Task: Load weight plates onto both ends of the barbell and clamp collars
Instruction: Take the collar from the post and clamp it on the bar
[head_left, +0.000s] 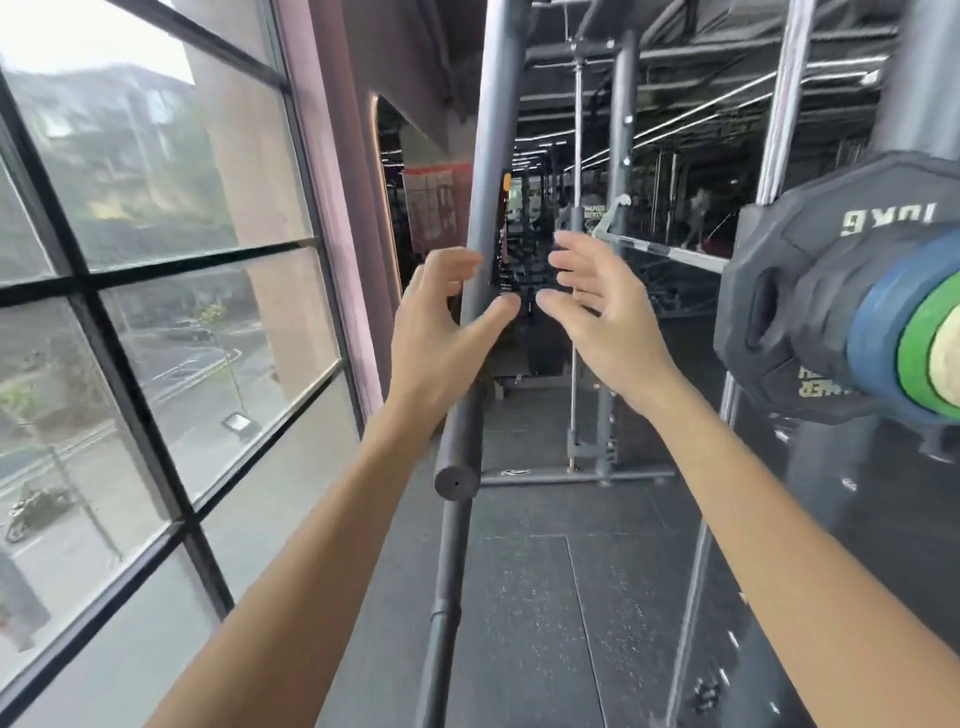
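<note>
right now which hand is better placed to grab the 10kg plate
Right, likely: the right hand is open and nearer the 10kg plate; the left hand is open by the bare bar sleeve.

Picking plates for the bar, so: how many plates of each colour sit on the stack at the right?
Black: 2, the 10KG plate and a smaller black plate
Blue plate: 1
Green plate: 1
Pale plate: 1, cut by the frame edge
Total: 5
</note>
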